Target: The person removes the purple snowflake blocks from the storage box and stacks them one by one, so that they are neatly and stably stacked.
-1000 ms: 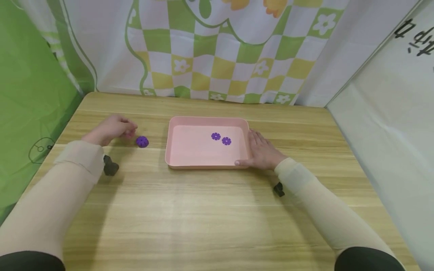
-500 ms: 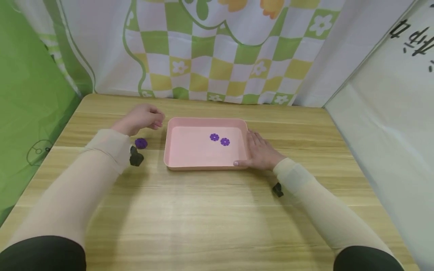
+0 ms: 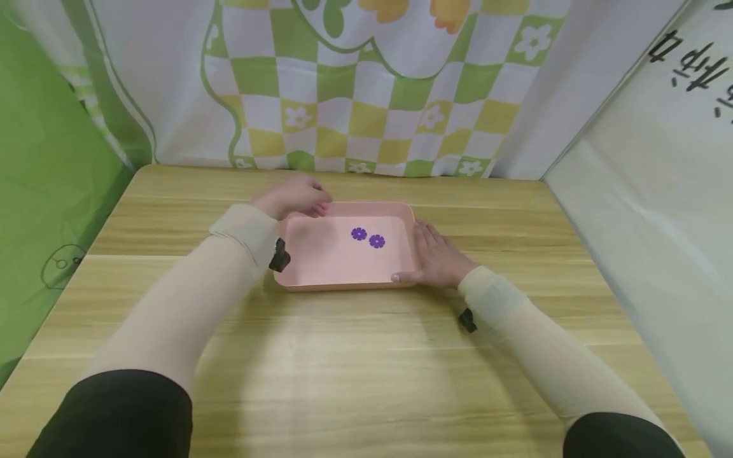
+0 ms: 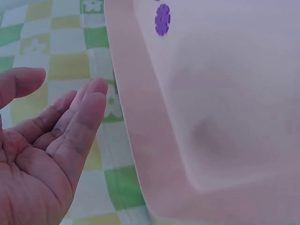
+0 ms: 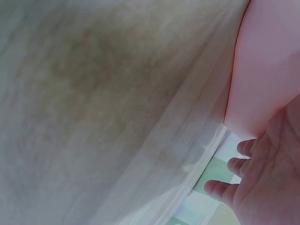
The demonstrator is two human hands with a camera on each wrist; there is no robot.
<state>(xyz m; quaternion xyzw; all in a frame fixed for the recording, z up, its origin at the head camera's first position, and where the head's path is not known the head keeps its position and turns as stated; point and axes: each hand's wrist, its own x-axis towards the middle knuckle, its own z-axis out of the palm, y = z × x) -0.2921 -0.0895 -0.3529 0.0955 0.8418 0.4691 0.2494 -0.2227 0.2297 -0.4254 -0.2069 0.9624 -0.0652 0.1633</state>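
A shallow pink tray [image 3: 321,270] lies on the table with two purple flower-shaped discs, the left disc [image 3: 359,234] and the right disc [image 3: 376,242], flat on its floor. My left hand [image 3: 298,196] hovers at the tray's far left corner. In the left wrist view this hand [image 4: 56,126] has nothing between thumb and nearly straight fingers, beside the tray wall [image 4: 136,112]; one purple disc [image 4: 162,19] shows whole. Against the tray's right side rests my right hand [image 3: 438,257], fingers extended and thumb on the near rim. The right wrist view shows its spread fingers [image 5: 222,190].
The wooden table [image 3: 366,356] runs back to a checkered curtain [image 3: 366,127]. A green cloth [image 3: 51,159] hangs on the left, a white panel [image 3: 658,191] on the right. My left forearm [image 3: 172,305] crosses the table's left part.
My left hand has moved right, from beside a purple ball-shaped piece to the tray's far left corner. That piece is now hidden behind the left arm. The right hand stays at the tray.
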